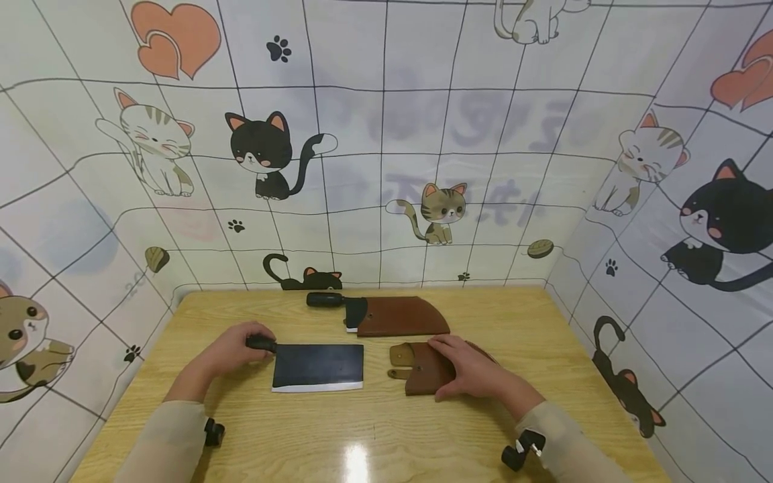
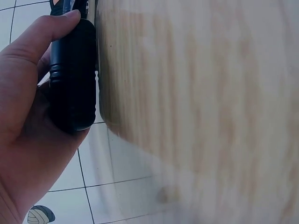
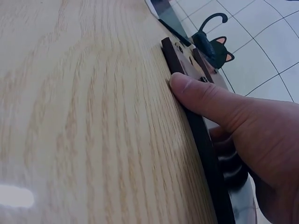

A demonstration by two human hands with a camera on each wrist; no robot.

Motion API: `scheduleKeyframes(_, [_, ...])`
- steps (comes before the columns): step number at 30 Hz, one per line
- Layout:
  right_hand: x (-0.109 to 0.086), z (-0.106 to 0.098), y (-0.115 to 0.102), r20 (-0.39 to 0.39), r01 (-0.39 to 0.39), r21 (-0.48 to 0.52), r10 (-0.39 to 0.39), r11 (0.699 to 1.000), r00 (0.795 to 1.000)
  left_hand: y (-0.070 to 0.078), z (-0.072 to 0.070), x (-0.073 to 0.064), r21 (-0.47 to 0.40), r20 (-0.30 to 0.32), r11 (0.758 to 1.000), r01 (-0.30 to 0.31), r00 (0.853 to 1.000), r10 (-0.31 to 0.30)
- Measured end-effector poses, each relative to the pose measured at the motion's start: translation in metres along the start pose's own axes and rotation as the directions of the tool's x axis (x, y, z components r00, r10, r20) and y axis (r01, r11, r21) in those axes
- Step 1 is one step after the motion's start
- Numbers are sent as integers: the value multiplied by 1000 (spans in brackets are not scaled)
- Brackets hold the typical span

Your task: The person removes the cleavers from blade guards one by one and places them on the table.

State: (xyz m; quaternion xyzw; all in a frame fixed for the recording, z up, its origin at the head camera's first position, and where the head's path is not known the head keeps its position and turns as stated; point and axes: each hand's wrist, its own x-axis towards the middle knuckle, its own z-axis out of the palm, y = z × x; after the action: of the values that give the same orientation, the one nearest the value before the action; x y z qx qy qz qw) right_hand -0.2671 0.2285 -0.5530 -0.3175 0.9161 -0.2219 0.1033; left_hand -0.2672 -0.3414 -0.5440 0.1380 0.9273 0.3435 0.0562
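In the head view a cleaver with a broad dark blade and a pale cutting edge lies on the table, edge toward me. My left hand grips its black handle; in the left wrist view the thumb lies along the handle. To the right is a brown leather knife sheath with two tan straps pointing left. My right hand spans it from above, the thumb on its near edge and the fingers toward the far edge. The hand covers part of the sheath's right side.
Behind these lies a second cleaver in a brown leather sheath, its black handle to the left. The wooden table reaches back to a cloth backdrop printed with cats, which also stands at both sides.
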Motion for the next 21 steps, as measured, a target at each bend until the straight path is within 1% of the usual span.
scheduleKeyframes(1, [0,0,1,5,-4,7,4,1000,1000,0,0,0,-4,0,1000,8,1000,-8])
scheduleKeyframes(7, [1,1,3,8,-6,15,6,1000,1000,0,1,0,-9,4,1000,10,1000,-10])
scheduleKeyframes(16, [-1,-1,-1,-2,4,18,-4,1000,1000,2,1,-1,-6,1,1000,18,1000,-18])
scheduleKeyframes(21, [-2,-2,-3,-13,15,25,-15,1000,1000,1,1,0,-11,4,1000,8,1000,-8])
